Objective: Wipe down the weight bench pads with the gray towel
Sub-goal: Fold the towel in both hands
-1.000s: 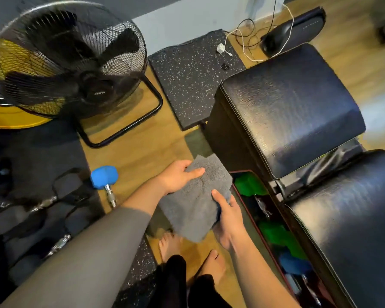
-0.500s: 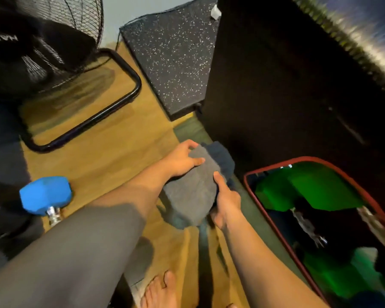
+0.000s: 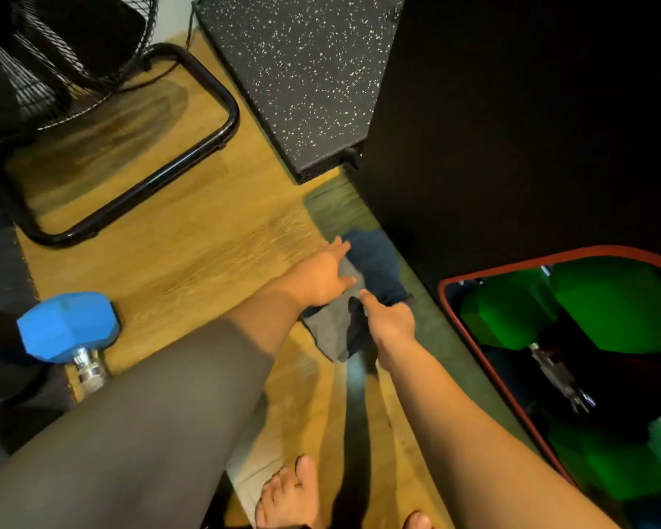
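Note:
The gray towel (image 3: 334,330) hangs low over the wooden floor, folded, with a darker fold (image 3: 374,261) toward the bench. My left hand (image 3: 321,276) lies on its upper left edge, fingers stretched forward. My right hand (image 3: 392,322) pinches its right side, thumb on top. The weight bench (image 3: 512,127) fills the upper right as a dark black mass; its pads are not distinguishable in the shadow.
A red-rimmed bin (image 3: 470,330) with green dumbbells (image 3: 626,303) sits under the bench at right. A blue dumbbell (image 3: 67,326) lies at left. A black floor fan (image 3: 65,59) with tube stand (image 3: 207,147), a speckled rubber mat (image 3: 302,70) and my bare feet (image 3: 291,494) are nearby.
The view has dropped close to the floor beside the bench. Both hands carried the towel forward and down toward the bench's base; the bench pads left the view.

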